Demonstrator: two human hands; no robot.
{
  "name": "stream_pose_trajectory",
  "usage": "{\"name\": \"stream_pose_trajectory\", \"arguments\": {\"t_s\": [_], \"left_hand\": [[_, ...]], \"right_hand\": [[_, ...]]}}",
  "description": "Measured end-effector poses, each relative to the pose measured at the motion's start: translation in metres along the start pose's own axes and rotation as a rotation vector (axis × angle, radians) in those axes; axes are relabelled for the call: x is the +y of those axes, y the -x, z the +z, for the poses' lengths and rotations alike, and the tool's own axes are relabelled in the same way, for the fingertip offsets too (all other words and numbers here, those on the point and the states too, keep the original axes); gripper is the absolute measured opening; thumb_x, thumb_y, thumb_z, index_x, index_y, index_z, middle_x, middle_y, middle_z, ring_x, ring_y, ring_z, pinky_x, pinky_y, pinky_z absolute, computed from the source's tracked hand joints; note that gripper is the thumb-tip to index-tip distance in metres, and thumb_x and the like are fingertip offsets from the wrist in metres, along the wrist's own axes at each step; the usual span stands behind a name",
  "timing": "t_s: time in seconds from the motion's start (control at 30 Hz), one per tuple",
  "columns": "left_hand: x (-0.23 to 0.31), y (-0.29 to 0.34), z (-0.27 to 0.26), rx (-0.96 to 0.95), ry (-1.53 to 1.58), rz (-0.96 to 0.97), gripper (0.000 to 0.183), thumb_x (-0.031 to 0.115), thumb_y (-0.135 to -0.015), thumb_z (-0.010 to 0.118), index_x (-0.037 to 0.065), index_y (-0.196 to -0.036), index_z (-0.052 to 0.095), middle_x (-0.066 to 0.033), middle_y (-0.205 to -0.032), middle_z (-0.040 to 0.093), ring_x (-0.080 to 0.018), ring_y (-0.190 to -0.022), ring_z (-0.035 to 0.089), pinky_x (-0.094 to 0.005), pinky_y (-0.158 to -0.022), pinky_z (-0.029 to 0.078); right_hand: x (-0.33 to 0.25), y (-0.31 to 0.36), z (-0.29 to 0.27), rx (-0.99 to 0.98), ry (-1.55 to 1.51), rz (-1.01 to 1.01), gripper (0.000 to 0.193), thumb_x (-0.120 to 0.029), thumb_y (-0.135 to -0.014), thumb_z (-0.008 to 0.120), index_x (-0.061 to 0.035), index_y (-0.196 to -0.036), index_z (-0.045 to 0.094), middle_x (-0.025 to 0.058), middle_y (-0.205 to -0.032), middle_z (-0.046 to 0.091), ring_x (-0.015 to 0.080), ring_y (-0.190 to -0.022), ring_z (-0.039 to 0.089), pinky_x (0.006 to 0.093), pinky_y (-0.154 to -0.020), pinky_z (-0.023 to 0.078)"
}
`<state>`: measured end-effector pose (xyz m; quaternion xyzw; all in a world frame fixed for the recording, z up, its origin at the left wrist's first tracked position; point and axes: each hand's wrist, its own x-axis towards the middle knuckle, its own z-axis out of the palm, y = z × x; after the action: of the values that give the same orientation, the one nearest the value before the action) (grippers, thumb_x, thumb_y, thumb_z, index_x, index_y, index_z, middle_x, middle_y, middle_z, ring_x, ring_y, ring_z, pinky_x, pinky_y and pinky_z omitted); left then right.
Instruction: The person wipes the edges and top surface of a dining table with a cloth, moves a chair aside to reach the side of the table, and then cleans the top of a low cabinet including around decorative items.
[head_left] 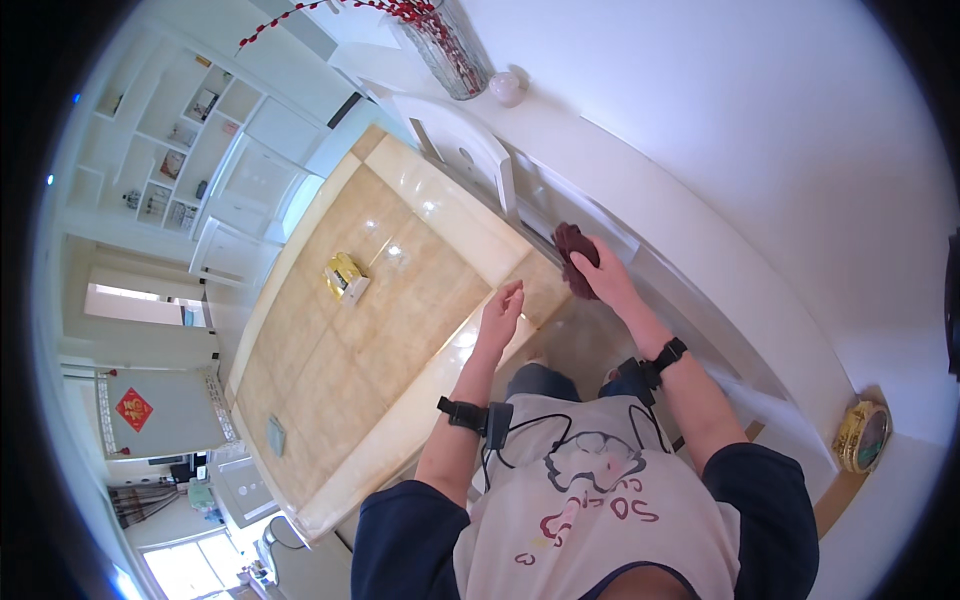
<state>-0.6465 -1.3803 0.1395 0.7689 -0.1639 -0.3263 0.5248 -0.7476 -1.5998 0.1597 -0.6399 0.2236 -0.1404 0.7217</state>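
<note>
a pale shirt front (650,530) bears a dark cartoon outline (597,460) and reddish lettering (555,527), with navy short sleeves (410,540); black straps (462,412) carrying small boxes (498,426) circle both forearms (704,405), trailing thin black cables (540,415).

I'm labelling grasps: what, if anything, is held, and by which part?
The right hand grips a bunched maroon cloth by its right side; the left hand holds nothing.

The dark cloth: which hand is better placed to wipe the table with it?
Probably the right hand: it holds the dark cloth near a corner of the table, while the left hand looks empty.
</note>
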Motion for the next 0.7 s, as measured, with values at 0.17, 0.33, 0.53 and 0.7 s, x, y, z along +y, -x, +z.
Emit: {"name": "stream_pose_trajectory", "arguments": {"t_s": [0.17,0.33,0.53,0.7], "left_hand": [[0.010,-0.035,-0.013,0.016,0.078,0.058,0.045,0.034,-0.102,0.052,0.004,-0.136,0.053,-0.0082,-0.130,0.060,-0.0191,-0.116,0.059,-0.0349,-0.095,0.048],[0.016,-0.061,-0.033,0.071,0.039,0.182,0.040,0.027,-0.100,0.056,0.003,-0.132,0.057,-0.0107,-0.122,0.064,-0.0191,-0.107,0.062,-0.0322,-0.088,0.051],[0.005,-0.091,-0.074,0.132,0.068,0.169,0.041,0.027,-0.100,0.056,0.005,-0.135,0.055,-0.0097,-0.126,0.063,-0.0190,-0.108,0.062,-0.0332,-0.093,0.049],[0.010,-0.120,-0.070,0.005,0.235,-0.107,0.053,0.035,-0.102,0.051,0.010,-0.148,0.040,-0.0095,-0.142,0.050,-0.0209,-0.119,0.056,-0.0348,-0.096,0.048]], "right_hand": [[-0.031,-0.045,0.043,0.102,0.002,-0.024,0.045,-0.025,-0.094,0.063,-0.0017,-0.130,0.051,0.0120,-0.102,0.069,0.0214,-0.092,0.069,0.0342,-0.081,0.053],[-0.016,-0.121,0.090,0.306,0.160,-0.144,0.053,-0.027,-0.090,0.066,-0.0001,-0.133,0.050,0.0191,-0.119,0.066,0.0309,-0.106,0.065,0.0382,-0.092,0.050],[0.049,-0.171,0.144,0.419,0.482,-0.001,0.054,-0.022,-0.087,0.067,0.0025,-0.132,0.050,0.0237,-0.120,0.064,0.0391,-0.111,0.061,0.0430,-0.096,0.048],[0.080,-0.168,0.137,0.393,0.475,0.134,0.049,-0.023,-0.087,0.066,0.0021,-0.126,0.052,0.0249,-0.121,0.061,0.0370,-0.114,0.060,0.0412,-0.095,0.048]]}}
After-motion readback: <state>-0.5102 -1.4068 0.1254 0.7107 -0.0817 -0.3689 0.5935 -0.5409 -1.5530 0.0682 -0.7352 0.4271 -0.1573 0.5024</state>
